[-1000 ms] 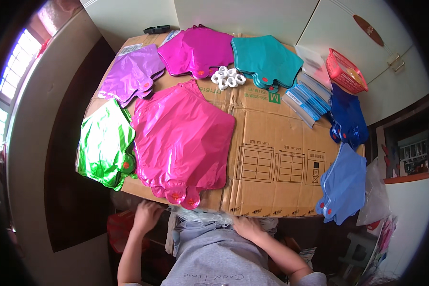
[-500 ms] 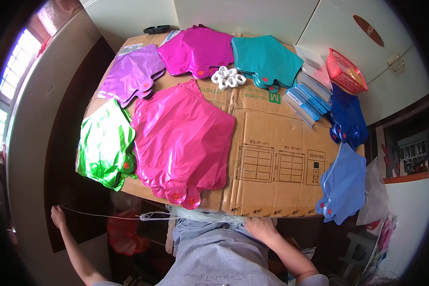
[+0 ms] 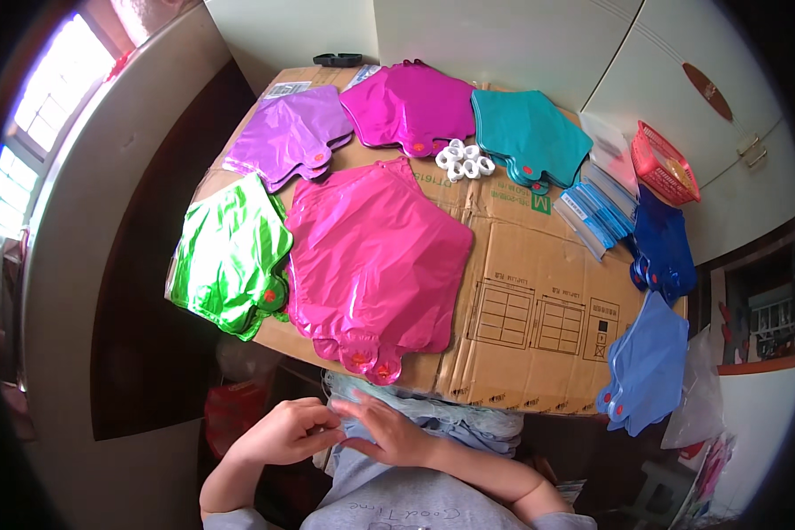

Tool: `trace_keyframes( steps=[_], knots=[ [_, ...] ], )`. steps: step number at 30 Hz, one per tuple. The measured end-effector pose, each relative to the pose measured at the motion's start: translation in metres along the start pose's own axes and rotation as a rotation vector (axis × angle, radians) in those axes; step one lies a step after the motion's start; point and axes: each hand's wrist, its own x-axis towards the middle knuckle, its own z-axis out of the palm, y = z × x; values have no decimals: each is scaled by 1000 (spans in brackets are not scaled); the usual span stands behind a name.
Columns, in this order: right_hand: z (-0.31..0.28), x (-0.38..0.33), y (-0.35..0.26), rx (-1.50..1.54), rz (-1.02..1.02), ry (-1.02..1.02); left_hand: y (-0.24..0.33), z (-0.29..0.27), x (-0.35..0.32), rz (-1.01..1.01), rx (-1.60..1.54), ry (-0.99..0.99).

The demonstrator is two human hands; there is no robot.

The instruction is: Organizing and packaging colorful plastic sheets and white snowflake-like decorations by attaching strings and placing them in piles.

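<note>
My left hand [image 3: 296, 433] and right hand [image 3: 393, 435] meet in front of my grey shirt [image 3: 415, 502], fingertips close together: the left fingers curl, the right ones reach out with the thumb apart. I cannot tell whether a strand is pinched between them. The pale string bundle [image 3: 477, 419], thin and tangled, lies across my lap just beyond, partly under the near edge of the cardboard sheet [image 3: 521, 230].

A big stack of pink foil shapes [image 3: 380, 256] — glossy, wrinkled, angular, with rounded tabs — fills the board's left middle. Around it sit mirror-bright green foils [image 3: 230, 252], then purple foils [image 3: 287, 132], magenta foils [image 3: 406, 106] and teal foils [image 3: 534, 132]. Smooth white rings [image 3: 464, 161] cluster between the magenta and teal. At the right lie flat blue packets [image 3: 596, 216], dark blue foils [image 3: 669, 243] and matte light blue foils [image 3: 649, 362] overhanging the edge. A coral openwork basket [image 3: 667, 168] stands behind — beside the pale cabinet [image 3: 503, 44].
</note>
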Motion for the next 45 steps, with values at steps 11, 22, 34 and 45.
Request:
trace_keyframes(
  steps=[11,22,34,45],
  knots=[
    [-17,-23,4,247,297,219,-36,61,13,-177,-1396,92],
    [-14,-24,4,-42,87,163,-29,62,6,-204,-1476,65],
    [-30,-21,-18,-395,50,234,-7,64,20,129,26,379],
    [-18,-24,-2,-151,140,264,-17,71,13,6,-1099,289]
  ],
)
